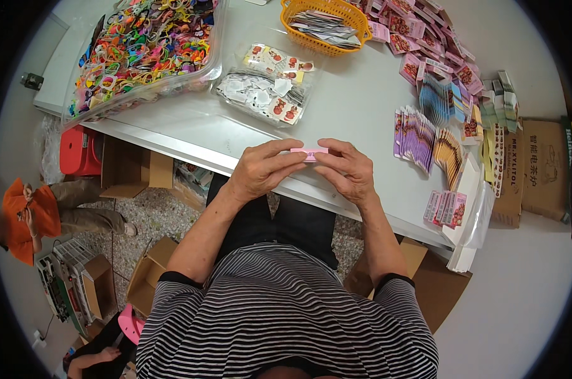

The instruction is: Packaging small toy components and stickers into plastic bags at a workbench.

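Note:
Over the table's front edge, a small pink box [310, 155] is held level between both hands. My left hand [264, 169] pinches its left end with thumb and fingers. At the other end, the fingers and thumb of my right hand [347, 170] grip it the same way. Fingertips cover both ends of the box. Just beyond my hands sits a clear plastic tray [238, 104] with small white packets and cards printed with red figures.
A large clear bin [144, 82] of colourful hair ties fills the back left. Behind the tray is a yellow basket [367, 35] of flat packets. Pink boxes [407, 26] and fanned purple cards [415, 136] lie rightward. Cardboard cartons [545, 167] stand right; another person [30, 218] is at left.

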{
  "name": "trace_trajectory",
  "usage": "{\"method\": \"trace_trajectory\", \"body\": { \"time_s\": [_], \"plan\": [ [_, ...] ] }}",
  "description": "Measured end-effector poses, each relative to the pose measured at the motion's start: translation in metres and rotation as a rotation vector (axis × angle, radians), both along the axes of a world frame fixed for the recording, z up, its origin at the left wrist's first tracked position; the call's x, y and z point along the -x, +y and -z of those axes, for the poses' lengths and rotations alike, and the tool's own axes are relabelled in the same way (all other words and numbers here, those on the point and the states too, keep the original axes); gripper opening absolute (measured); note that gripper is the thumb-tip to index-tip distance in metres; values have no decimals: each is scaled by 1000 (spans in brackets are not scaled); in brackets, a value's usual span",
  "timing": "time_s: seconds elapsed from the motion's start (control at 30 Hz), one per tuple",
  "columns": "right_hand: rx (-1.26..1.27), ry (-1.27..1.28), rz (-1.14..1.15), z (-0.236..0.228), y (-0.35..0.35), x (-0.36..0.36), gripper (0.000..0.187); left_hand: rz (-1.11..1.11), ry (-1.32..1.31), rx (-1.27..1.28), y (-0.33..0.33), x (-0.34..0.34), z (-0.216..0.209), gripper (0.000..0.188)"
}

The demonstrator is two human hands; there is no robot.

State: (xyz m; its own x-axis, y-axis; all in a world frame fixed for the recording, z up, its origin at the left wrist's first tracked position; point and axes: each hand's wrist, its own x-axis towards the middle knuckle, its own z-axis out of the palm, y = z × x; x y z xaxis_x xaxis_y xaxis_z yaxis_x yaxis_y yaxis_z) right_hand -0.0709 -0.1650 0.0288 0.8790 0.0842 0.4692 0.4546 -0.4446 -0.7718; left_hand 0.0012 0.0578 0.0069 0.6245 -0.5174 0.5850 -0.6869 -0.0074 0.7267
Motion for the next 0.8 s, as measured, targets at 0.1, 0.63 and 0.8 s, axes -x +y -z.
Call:
{"method": "trace_trajectory", "body": {
  "time_s": [0.1,0.63,0.8],
  "plan": [
    [126,-121,60,11,3,-4,28,-47,-140,-28,-1,0,3,29],
    [240,-70,493,-12,22,59,63,-100,929,216,-47,45,-12,25],
    [293,-180,811,-66,-66,116,54,-35,642,-1,-49,48,-15,30]
  ]
}}
